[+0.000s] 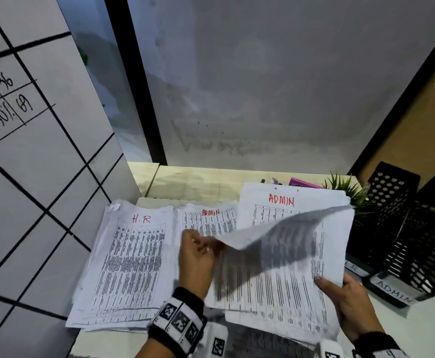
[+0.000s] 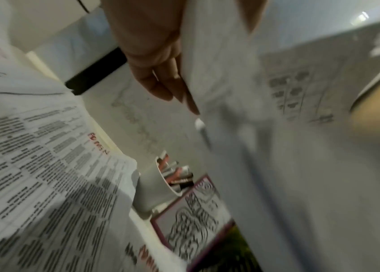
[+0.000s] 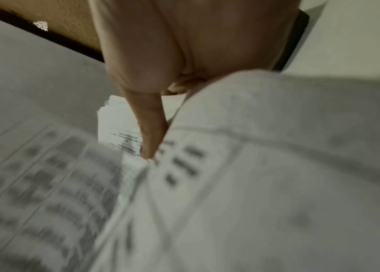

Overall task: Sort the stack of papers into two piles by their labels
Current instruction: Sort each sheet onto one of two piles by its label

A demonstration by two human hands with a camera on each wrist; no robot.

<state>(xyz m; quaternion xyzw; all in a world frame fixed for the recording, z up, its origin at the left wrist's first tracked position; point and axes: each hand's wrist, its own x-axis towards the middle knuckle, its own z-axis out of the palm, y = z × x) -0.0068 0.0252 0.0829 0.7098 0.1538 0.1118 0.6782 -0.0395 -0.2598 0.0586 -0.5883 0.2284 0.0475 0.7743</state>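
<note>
Head view: curling sheet (image 1: 275, 244) pinched by left hand (image 1: 198, 257), stack (image 1: 288, 293) gripped in right hand (image 1: 350, 303).

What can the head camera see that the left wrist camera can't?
Only the head view shows the H.R pile, the right hand holding the stack of papers, the black mesh trays and the little green plant.

Only the left wrist view shows a white cup of pens behind the papers.

Both show the left hand pinching the lifted sheet, blurred in both, and the ADMIN pile beneath it.
</note>
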